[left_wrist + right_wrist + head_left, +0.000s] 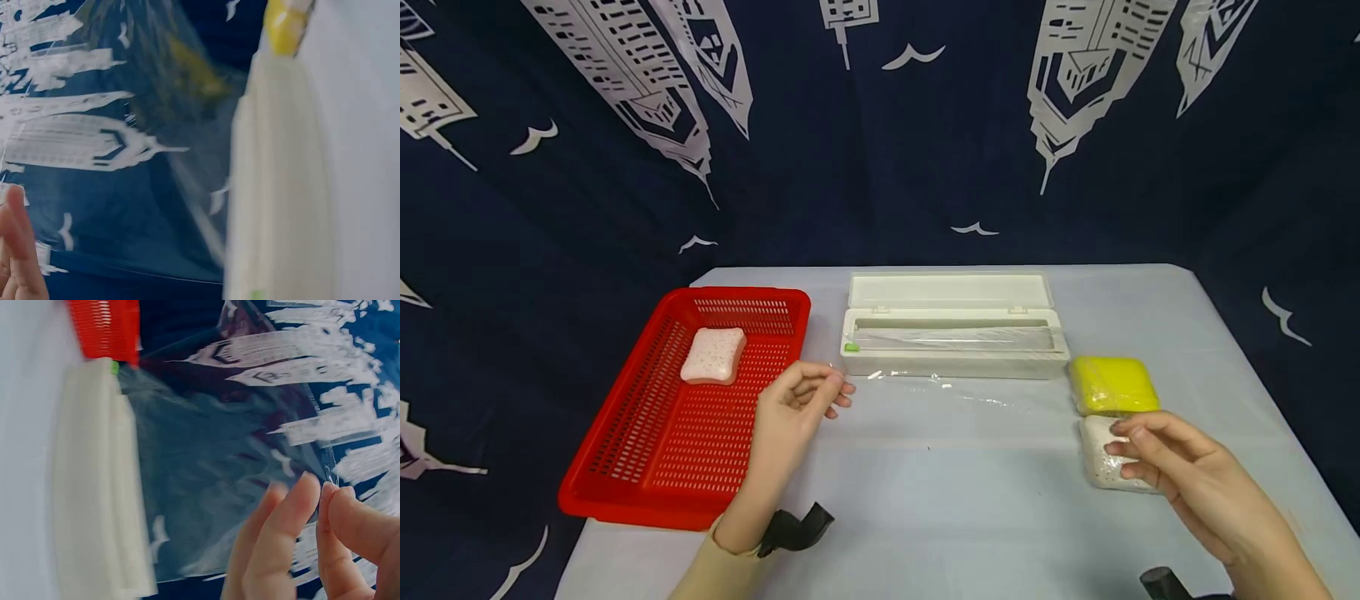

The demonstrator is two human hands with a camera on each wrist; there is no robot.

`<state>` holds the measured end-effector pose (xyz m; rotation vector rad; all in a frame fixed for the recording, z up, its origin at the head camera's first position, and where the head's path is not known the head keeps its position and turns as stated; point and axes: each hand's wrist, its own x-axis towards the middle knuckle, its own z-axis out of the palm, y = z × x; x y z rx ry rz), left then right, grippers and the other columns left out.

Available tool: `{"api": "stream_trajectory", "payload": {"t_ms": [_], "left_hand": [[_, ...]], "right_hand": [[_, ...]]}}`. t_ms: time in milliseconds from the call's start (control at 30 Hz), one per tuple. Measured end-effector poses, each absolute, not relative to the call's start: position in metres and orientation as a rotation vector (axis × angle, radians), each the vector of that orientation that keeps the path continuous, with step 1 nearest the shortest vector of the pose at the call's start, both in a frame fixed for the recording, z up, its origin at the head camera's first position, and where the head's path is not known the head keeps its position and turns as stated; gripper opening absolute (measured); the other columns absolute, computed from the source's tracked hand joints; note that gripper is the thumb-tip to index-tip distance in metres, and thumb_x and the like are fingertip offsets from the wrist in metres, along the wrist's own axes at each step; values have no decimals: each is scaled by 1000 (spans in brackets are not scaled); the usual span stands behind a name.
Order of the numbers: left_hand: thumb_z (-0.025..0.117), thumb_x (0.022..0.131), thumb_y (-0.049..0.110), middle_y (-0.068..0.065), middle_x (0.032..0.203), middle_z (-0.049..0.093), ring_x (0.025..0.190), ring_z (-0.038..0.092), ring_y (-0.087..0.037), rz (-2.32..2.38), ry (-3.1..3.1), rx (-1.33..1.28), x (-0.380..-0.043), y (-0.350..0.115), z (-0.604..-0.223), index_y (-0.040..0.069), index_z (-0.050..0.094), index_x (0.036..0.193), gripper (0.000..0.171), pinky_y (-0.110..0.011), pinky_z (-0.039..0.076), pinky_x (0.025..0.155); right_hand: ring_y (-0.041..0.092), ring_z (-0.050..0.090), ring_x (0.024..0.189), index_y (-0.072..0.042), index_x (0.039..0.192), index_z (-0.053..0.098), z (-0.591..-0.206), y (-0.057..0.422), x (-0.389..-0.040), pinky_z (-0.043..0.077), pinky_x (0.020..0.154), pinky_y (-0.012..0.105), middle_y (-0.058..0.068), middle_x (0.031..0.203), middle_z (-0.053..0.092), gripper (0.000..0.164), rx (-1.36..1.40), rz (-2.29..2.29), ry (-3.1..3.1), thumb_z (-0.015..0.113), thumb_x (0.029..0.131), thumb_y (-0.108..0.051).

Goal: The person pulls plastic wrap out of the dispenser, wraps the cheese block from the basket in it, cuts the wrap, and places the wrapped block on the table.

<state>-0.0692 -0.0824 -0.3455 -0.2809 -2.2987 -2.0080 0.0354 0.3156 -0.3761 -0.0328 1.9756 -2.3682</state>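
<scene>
A sheet of clear plastic wrap stretches out from the white wrap dispenser, whose lid stands raised. My left hand pinches one corner of the wrap between thumb and forefinger, just in front of the dispenser's left end. The other corner is pinched by my right hand, clearly seen in the right wrist view. Behind my right fingers, partly covered, lies a white speckled block in shiny film. Touching or close to it is a yellow block, also in shiny film.
On the left a red perforated basket holds a pinkish-white speckled block. A white cloth covers the table. Dark blue patterned fabric hangs behind it. A small green slider marks the dispenser's left end.
</scene>
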Motion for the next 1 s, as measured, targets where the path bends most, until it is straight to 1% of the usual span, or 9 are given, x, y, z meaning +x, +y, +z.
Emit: {"api": "stream_trajectory", "payload": {"t_ms": [133,300,467,567,600,733,800,867,1000], "left_hand": [[66,91,0,-20,85,71,73,69,-8,-2107,-2362,-226,-54,-93,-370,-9,65,95,10,-25,58,71],[57,97,4,-9,80,68,70,68,-11,-2274,-2355,-118,-40,-101,-395,-16,60,92,20,-24,59,69],[64,93,3,-8,77,67,67,66,-13,-2369,-2365,108,-28,-98,-420,-13,60,88,18,-25,59,67],[69,89,3,-6,74,68,66,66,-12,-2362,-2425,241,-22,-97,-432,-9,60,88,15,-23,58,67],[70,87,3,-6,73,67,66,66,-12,-2367,-2442,269,-20,-97,-436,-8,59,88,16,-23,58,67],[73,84,3,-3,70,65,64,66,-10,-2363,-2515,299,-14,-101,-453,-5,52,94,24,-23,58,66],[72,85,4,-3,71,65,63,65,-9,-2352,-2559,285,-12,-103,-461,-4,48,99,29,-22,57,64],[71,85,4,-2,72,65,62,63,-9,-2335,-2612,267,-9,-104,-468,-5,46,104,33,-21,56,63],[70,85,3,-5,71,64,60,62,-9,-2293,-2695,195,-4,-105,-483,-7,47,104,31,-22,56,60]], "right_hand": [[12,70,98,-10,113,68,-394,310,50,56,83,22,-2,110,70,35,62,-2319,1827,35,106,-1],[10,71,93,-10,107,72,-414,299,58,56,84,22,-1,100,73,39,179,-2366,1693,33,108,-12],[9,69,84,-13,99,69,-431,285,64,57,78,20,-3,92,70,21,577,-2218,1884,50,104,-19],[9,68,82,-9,104,61,-440,278,67,57,76,20,-3,90,70,10,772,-2096,1925,58,100,-18],[9,68,81,-7,109,55,-443,276,69,57,76,20,-3,90,70,15,813,-2066,1918,60,99,-17],[9,69,80,3,138,30,-454,272,72,57,77,21,-4,87,72,54,872,-1946,1872,61,98,-17],[9,69,81,6,145,20,-459,272,74,57,78,21,-4,88,72,66,875,-1884,1861,60,99,-19],[10,70,81,9,143,26,-465,272,76,57,77,21,-3,88,73,66,885,-1823,1885,62,98,-22],[12,71,78,6,119,50,-474,269,79,58,73,23,0,85,74,44,936,-1720,1980,68,94,-26]]}}
